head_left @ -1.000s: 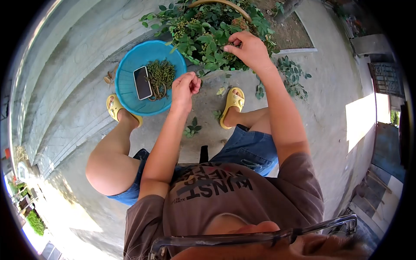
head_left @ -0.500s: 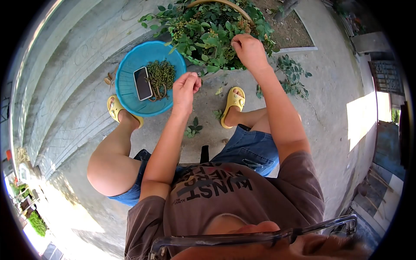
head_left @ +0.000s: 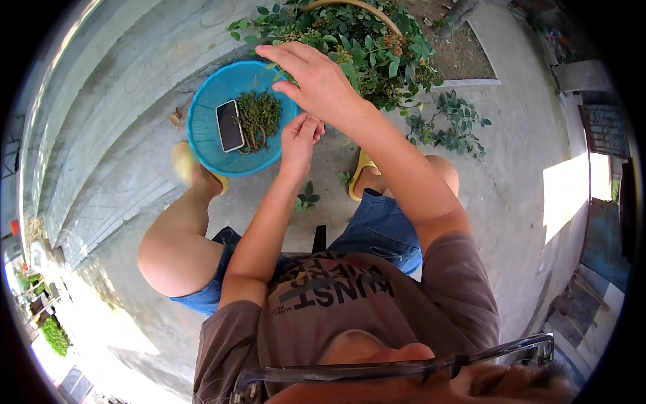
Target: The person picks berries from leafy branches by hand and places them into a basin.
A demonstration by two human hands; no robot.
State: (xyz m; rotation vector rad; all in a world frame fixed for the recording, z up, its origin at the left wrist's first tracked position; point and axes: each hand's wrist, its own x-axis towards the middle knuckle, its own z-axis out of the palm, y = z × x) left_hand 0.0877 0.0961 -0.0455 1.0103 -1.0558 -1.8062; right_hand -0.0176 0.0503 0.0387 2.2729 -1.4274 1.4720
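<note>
Before me, the basin (head_left: 203,128) is looking like smooth plastic and the phone (head_left: 230,126) is shining like glass, while the sprigs (head_left: 261,113) are appearing rough and matt. Shirt (head_left: 383,323) and shorts (head_left: 373,232) are showing matt cloth; the floor (head_left: 508,222) is looking like dull concrete.

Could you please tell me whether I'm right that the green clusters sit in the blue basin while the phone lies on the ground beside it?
Not quite: the head view shows the phone inside the blue basin, not on the ground beside it; the green clusters do sit in the basin, as you say.
</note>
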